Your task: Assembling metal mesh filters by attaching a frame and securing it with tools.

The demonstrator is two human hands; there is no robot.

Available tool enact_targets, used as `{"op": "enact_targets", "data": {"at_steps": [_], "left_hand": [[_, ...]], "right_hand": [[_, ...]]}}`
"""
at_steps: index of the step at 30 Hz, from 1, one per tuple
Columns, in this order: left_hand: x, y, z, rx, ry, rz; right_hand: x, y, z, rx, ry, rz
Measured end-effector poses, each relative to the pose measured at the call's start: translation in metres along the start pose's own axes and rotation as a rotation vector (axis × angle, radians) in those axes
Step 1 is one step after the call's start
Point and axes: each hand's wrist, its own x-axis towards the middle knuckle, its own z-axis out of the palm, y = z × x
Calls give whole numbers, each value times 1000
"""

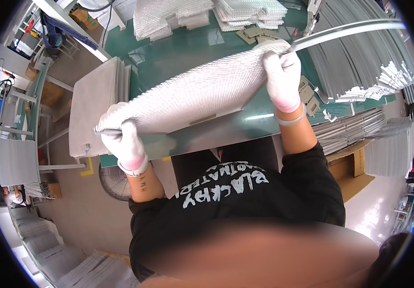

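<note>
Silvery-white, finely ribbed sheet (200,93), one, held over the green-topped worktable (168,60), toward its near edge. White-gloved left hand (124,143): pinching the sheet's left end. White-gloved right hand (283,79): pinching its right end (flat white panels (93,103) stacked at the worktable's left edge).
</note>
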Motion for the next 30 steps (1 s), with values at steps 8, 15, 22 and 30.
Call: {"op": "enact_targets", "data": {"at_steps": [8, 15, 22, 30], "left_hand": [[-10, -33, -47, -147, -1241, -91], [-36, -72, -53, 445, -1410, -57], [2, -80, -61, 739, -1669, -160], [-14, -127, 59, 368, -1603, -141]], "right_hand": [[-64, 2, -26, 188, -377, -576], [-109, -12, -35, 212, -392, -494], [-113, -16, -33, 206, -339, -467], [-118, 0, -37, 248, -416, -502]]}}
